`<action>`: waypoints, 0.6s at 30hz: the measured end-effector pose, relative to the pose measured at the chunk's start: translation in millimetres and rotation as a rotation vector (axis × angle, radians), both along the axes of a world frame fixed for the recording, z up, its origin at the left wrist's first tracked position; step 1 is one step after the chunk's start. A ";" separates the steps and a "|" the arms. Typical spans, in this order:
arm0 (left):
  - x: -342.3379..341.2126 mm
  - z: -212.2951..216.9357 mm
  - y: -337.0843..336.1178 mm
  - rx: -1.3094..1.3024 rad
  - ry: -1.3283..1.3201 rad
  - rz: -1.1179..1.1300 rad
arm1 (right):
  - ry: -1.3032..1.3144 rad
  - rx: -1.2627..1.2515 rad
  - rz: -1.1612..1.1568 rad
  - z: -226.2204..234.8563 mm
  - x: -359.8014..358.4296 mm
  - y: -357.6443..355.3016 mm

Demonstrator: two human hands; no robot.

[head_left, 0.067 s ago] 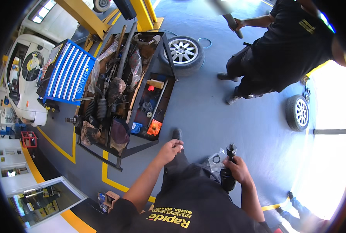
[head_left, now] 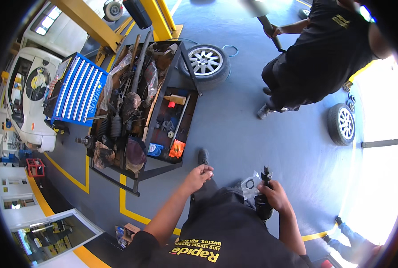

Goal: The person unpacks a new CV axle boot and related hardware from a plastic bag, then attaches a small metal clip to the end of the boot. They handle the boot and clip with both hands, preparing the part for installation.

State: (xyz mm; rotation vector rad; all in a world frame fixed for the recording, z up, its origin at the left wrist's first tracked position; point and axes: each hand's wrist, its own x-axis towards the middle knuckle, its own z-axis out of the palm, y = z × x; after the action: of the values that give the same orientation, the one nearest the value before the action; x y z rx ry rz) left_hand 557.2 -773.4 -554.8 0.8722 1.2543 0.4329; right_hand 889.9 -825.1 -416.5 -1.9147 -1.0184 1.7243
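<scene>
Grey floor [head_left: 234,129] opens out ahead, with room between the black cart [head_left: 161,171] on the left and the co-worker [head_left: 324,58] at upper right! Watch that cart's lower rail, its edge near the left hand [head_left: 199,177] but apart from it. One silver-spoked wheel [head_left: 205,62] lies face up beside the cart's far end, another wheel [head_left: 342,124] sits near the bright opening, and a yellow floor line [head_left: 136,215] runs toward the left forearm. And the right hand [head_left: 275,195]: clamped around a black cylindrical part [head_left: 263,206], held at the waist, narrow end up! Against those fingers sits a clear bag [head_left: 250,185] with a dark ring inside; whether they pinch it, I cannot tell. On the left hand, thumb and fingers curl close; whether anything small is between them, I cannot tell. Markings now: yellow lettering [head_left: 199,252] shows upside down on the black shirt, smaller yellow print [head_left: 341,21] marks the co-worker's, and big letters edge the blue tool chest [head_left: 79,89].
</scene>
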 end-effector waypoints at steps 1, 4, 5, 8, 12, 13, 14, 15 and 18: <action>10.3 0.7 -14.4 -0.009 0.023 -0.053 | 0.009 0.015 -0.027 2.4 11.5 -15.8; 39.6 -2.1 -48.8 -0.037 0.040 -0.171 | 0.000 0.060 -0.103 7.7 43.2 -49.4; 48.7 -2.0 -58.4 -0.029 0.037 -0.197 | -0.007 0.080 -0.140 9.7 52.6 -59.4; 71.4 5.3 -64.2 0.032 -0.014 -0.263 | 0.029 0.152 -0.294 15.9 77.2 -84.5; 86.4 34.4 -55.3 -0.038 0.043 -0.344 | 0.093 0.219 -0.458 18.7 102.5 -109.5; 89.6 42.3 -49.6 -0.029 0.084 -0.368 | 0.103 0.218 -0.489 19.1 107.0 -114.9; 90.8 49.7 -45.3 -0.019 0.109 -0.383 | 0.115 0.237 -0.514 19.0 109.3 -118.0; 91.6 56.6 -40.9 -0.034 0.135 -0.388 | 0.130 0.252 -0.537 18.6 109.8 -121.9; 95.5 71.6 -26.2 0.014 0.138 -0.430 | 0.134 0.286 -0.564 19.0 108.2 -128.3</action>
State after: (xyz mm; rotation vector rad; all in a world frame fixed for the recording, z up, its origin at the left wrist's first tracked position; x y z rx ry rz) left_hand 652.7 -799.7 -483.2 1.1664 1.1484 0.0384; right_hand 998.1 -953.4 -397.5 -1.6662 -0.5606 1.2848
